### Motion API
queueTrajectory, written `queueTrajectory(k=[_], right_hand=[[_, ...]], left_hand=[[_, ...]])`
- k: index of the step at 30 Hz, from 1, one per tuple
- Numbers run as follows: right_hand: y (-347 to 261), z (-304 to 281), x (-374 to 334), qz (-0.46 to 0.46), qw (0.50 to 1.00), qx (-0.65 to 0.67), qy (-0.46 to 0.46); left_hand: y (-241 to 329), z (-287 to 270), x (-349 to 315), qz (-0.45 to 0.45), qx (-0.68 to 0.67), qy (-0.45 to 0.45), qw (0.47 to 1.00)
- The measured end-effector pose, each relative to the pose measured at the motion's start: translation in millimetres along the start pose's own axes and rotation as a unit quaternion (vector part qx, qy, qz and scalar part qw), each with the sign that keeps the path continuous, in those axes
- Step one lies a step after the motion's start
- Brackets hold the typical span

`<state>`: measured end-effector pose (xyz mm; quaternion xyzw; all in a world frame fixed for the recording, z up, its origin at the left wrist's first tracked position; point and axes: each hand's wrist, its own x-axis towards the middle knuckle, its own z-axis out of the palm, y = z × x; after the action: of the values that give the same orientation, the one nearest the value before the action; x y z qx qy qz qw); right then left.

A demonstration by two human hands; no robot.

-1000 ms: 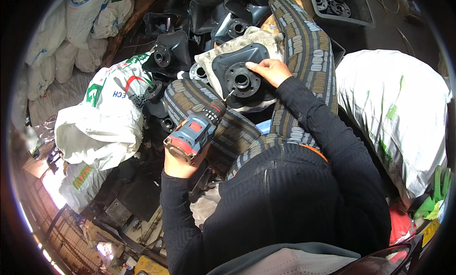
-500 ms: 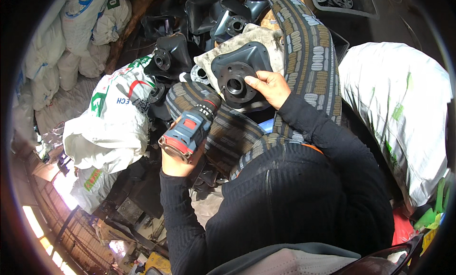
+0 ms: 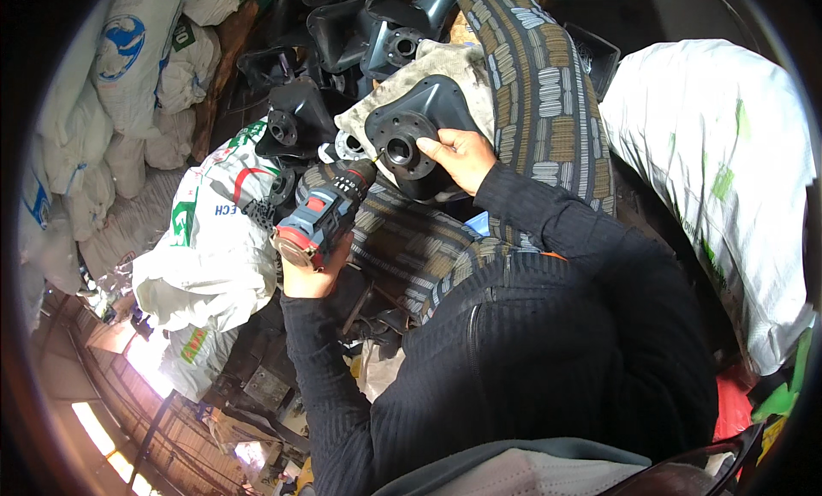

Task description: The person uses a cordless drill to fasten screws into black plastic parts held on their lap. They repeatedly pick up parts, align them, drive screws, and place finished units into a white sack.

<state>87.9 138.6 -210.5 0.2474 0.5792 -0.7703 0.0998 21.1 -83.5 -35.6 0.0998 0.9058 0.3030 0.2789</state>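
Observation:
My left hand (image 3: 318, 275) is wrapped round the grip of a blue and red cordless drill (image 3: 318, 218). Its chuck points up and to the right, and the thin bit reaches the left edge of the round flange on a black flanged housing (image 3: 432, 102); I cannot tell whether it touches. This housing has a wide square base with holes and a central bore in the flange. My right hand (image 3: 462, 160) grips the flange's right side, thumb on its face. The housing rests on a stained pale cloth (image 3: 360, 115) near my patterned trouser legs (image 3: 548, 93).
Several similar black housings (image 3: 338, 33) are piled beyond the cloth. A white sack (image 3: 223, 239) stands at the left, a larger white sack (image 3: 702, 170) at the right. More filled sacks (image 3: 128, 59) line the far left. A dark crate (image 3: 595, 55) sits behind my knee.
The whole view has shifted a little. The drill has moved closer to the flange, its bit now showing at the flange's left edge. My right hand keeps its hold on the housing.

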Motion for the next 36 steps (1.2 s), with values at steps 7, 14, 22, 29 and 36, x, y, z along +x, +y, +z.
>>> queueTrajectory(k=[7,14,22,29,36], right_hand=[[-3,0,-6,-0.003,1.0,-0.021,0.011],[-7,-6,-8,-0.004,0.997,-0.071,0.027],[2,-19,-9,0.034,0.975,-0.22,0.013],[0,-25,-4,0.109,0.975,-0.185,-0.049],[6,-24,4,0.15,0.979,-0.126,-0.062]], left_hand=[[-1,-8,2,-0.042,-0.005,-0.023,0.999],[11,-5,9,-0.055,-0.004,-0.025,0.998],[33,-12,26,0.066,0.196,-0.069,0.976],[43,-10,45,0.14,0.22,-0.1,0.96],[31,-5,55,0.166,0.302,-0.124,0.931]])
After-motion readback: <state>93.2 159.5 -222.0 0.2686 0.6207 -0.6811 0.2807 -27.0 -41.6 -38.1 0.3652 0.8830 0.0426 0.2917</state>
